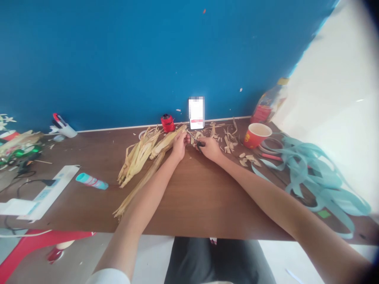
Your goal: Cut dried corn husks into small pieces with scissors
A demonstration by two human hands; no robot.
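Note:
My right hand (pixel 211 146) is closed round the dark handles of a pair of scissors (pixel 201 144), whose blades point up and left toward my other hand. My left hand (pixel 180 145) is pinched on a pale piece of corn husk (pixel 184 129) near the scissor tips; how much of it lies in the fingers is hidden. Dried corn husks (pixel 139 156) lie in a bundle left of that hand, and a long strip of husk (pixel 139 195) runs beside my left forearm. Small husk cuttings (pixel 229 142) are scattered beyond and right of the scissors.
A lit phone (pixel 196 112) leans on the blue wall beside a red spool-like object (pixel 167 123). Right are a red paper cup (pixel 256 136), a bottle (pixel 269 103) and tangled teal ribbon (pixel 316 173). Left are a blue tube (pixel 91 181), power strip (pixel 49 193) and pen cup (pixel 68 130).

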